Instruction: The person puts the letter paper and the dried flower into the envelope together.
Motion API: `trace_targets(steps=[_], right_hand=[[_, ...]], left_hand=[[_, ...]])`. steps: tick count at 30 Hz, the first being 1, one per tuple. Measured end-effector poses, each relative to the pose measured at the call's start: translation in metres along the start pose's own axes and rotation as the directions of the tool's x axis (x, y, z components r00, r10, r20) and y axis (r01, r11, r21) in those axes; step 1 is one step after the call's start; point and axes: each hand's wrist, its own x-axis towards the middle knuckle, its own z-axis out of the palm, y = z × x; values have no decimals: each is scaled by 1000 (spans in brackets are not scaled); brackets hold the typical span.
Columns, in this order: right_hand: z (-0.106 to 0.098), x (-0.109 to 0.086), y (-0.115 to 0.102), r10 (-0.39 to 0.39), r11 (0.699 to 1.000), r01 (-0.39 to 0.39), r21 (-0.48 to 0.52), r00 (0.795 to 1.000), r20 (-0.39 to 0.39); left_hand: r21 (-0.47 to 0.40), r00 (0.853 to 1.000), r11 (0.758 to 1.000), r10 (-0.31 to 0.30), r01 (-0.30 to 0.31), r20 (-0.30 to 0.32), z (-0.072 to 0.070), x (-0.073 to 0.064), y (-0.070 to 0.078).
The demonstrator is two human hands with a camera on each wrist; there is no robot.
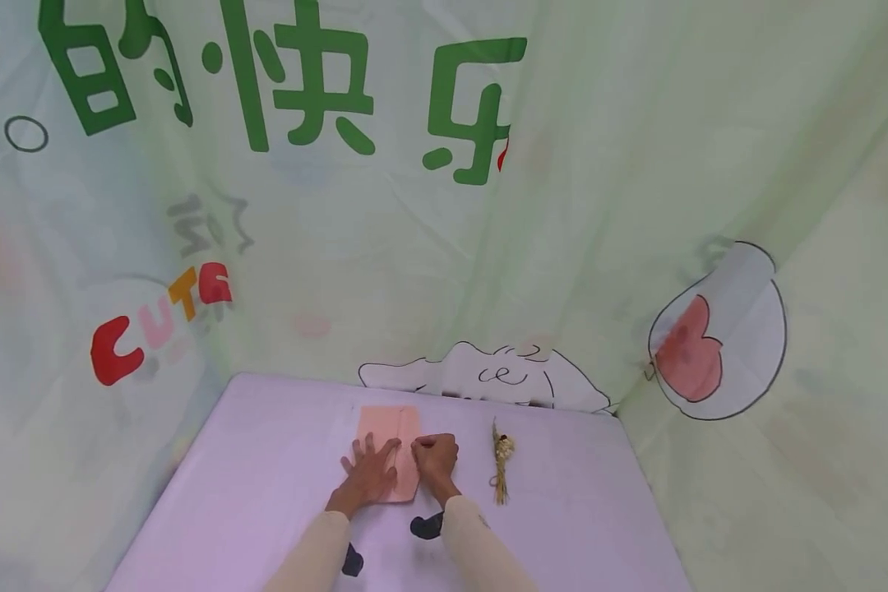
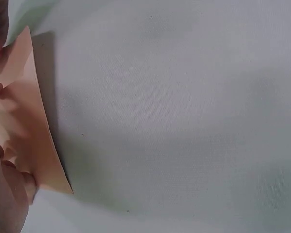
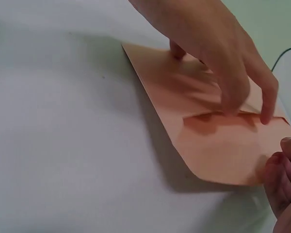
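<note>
A peach-pink paper envelope (image 1: 388, 417) lies on the table, its flap (image 3: 223, 150) folded out toward the right. Spread over the envelope's body is my left hand (image 1: 373, 471), whose fingertips press on the paper near the long opening edge (image 3: 242, 113). My right hand (image 1: 437, 459) pinches the outer edge of the flap between thumb and fingers, as the right wrist view shows at lower right. In the left wrist view the near edge of the envelope (image 2: 43, 131) stands slightly off the table and casts a shadow.
A small bunch of dried flowers (image 1: 501, 460) lies to the right of my right hand. The table (image 1: 577, 510) has a pale lilac cover. Printed cloth curtains (image 1: 599, 205) hang along the back and both sides.
</note>
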Motion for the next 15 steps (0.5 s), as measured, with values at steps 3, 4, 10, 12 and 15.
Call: trace_targets(steps=[3, 4, 10, 12, 15], right_hand=[[-9, 8, 7, -41, 999, 41, -6, 998, -50], [-12, 11, 8, -58, 998, 57, -7, 996, -65], [-33, 21, 12, -105, 994, 105, -11, 983, -148], [-42, 21, 12, -90, 996, 92, 0, 981, -170], [-57, 18, 13, -57, 998, 61, 18, 979, -197]], left_hand=[[4, 1000, 1000, -2, 2, -6, 0, -2, 3], [7, 1000, 1000, -4, 5, -4, -1, -3, 3], [-24, 1000, 1000, -3, 3, 1, -5, -3, 6], [-36, 1000, 999, -6, 7, 2, -5, -4, 7], [-57, 1000, 998, 0, 0, -5, -3, -6, 8]])
